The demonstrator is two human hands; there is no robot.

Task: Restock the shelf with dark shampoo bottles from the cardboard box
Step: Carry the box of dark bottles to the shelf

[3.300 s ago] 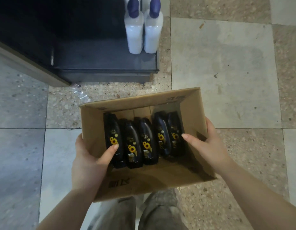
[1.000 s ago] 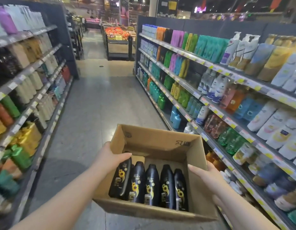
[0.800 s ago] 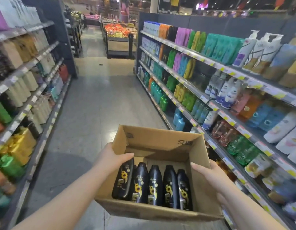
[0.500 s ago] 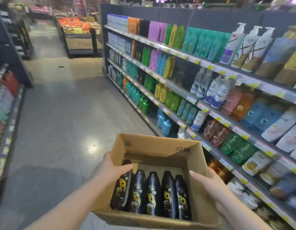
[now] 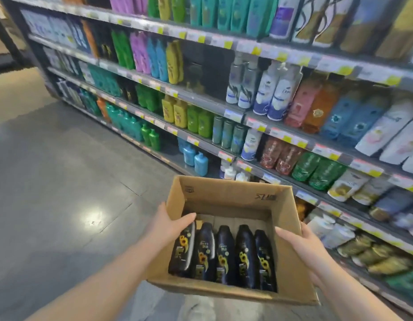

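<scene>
Both arms out in front, elbows low. The left forearm and right forearm are bare and come in from the lower corners of the view. A cardboard box is carried between the hands, open top up and clear of the floor. The left hand is clamped on the box's left wall. Its thumb is hooked over the rim and points into the box, with the tip just beside the cap of the nearest bottle. Its fingers are hidden outside the wall. The right hand is clamped on the right wall, thumb lying along the inside face and palm over the rim. One fingertip shows round the outside; the other fingers are out of sight. Five dark shampoo bottles with sunflower labels lie flat side by side on the box floor between the two thumbs, caps pointing away from the wrists. The one nearest the left hand leans against that wall. The shelf runs beyond and to the right of the right hand. It has several tiers packed with coloured bottles, with yellow price tags along the edges. Two blue bottles stand low, ahead of the left hand.
</scene>
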